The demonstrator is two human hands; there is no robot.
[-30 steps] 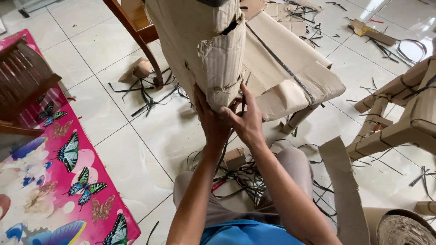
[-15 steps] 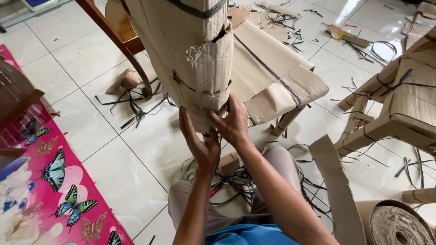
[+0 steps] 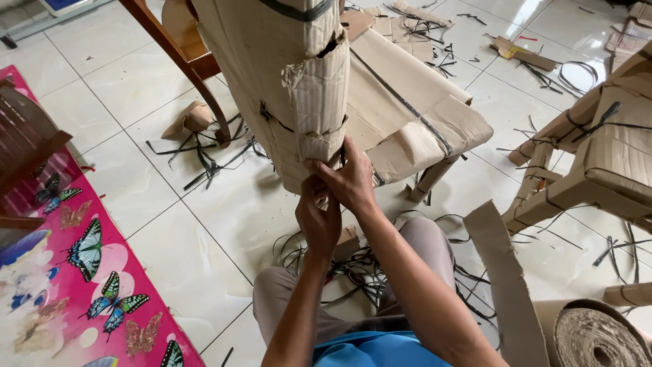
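Head view looks down on a white tiled floor (image 3: 170,258) strewn with black strapping (image 3: 204,153) and cardboard scraps. At centre stands a chair wrapped in corrugated cardboard (image 3: 285,75), its wrapped seat (image 3: 407,115) to the right. Another wrapped chair (image 3: 604,156) sits at the right edge, a pink butterfly mat (image 3: 75,285) at the left, a cardboard roll (image 3: 594,336) at lower right. Both hands meet at the wrapping's lower edge: left hand (image 3: 318,221) and right hand (image 3: 350,180) pinch the cardboard together.

I see a cardboard-wrapped chair (image 3: 292,88), tilted, banded with black strap, wrap torn at its lower corner, directly above my grip.
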